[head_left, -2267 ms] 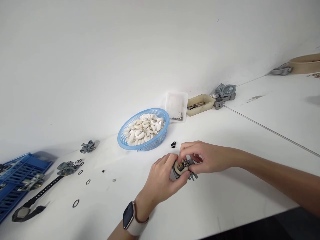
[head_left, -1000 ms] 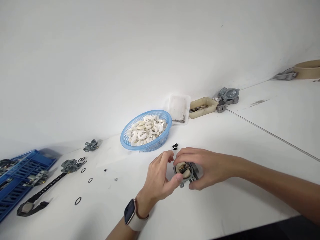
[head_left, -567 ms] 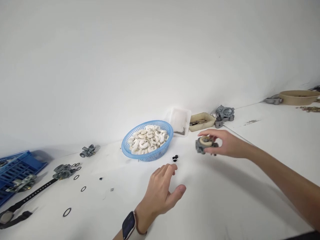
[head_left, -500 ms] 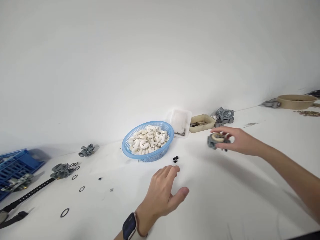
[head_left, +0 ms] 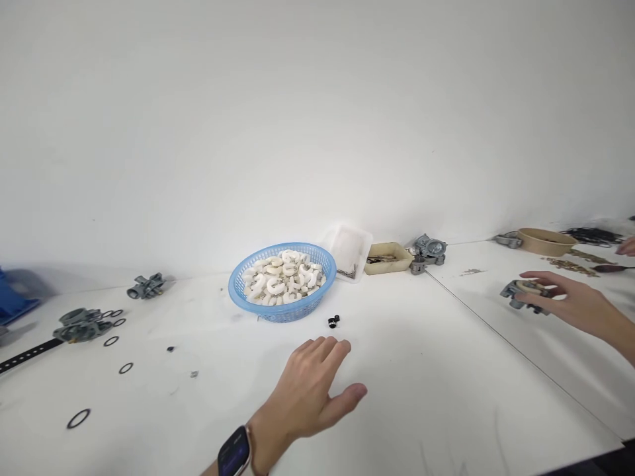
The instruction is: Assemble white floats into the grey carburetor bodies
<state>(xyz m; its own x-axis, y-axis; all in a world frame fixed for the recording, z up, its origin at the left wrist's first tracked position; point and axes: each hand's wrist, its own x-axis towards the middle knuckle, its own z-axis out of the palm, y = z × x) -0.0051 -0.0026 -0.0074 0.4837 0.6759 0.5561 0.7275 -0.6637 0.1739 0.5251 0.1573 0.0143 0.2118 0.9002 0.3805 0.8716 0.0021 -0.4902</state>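
Observation:
My right hand [head_left: 575,303] is stretched far out to the right and grips a small grey metal assembly [head_left: 522,293] with a cream ring on top, low over the white table [head_left: 446,370]. My left hand [head_left: 310,390] lies open and flat on the table with nothing in it; a smartwatch [head_left: 233,456] is on its wrist. Just beyond its fingertips lie small black parts [head_left: 334,321]. Behind them stands a blue basket [head_left: 238,294] full of several white curved pieces [head_left: 281,276].
A clear tray [head_left: 348,244], a beige tray [head_left: 387,258] and a grey metal part [head_left: 427,250] line the wall. Grey parts [head_left: 82,322] and black O-rings [head_left: 78,418] lie at left. A beige bowl [head_left: 546,240] and another person's fingertip [head_left: 627,247] are at far right.
My right hand carried the grey assembly from the table's middle far to the right. My left hand let go of it and now rests open. The view swung right.

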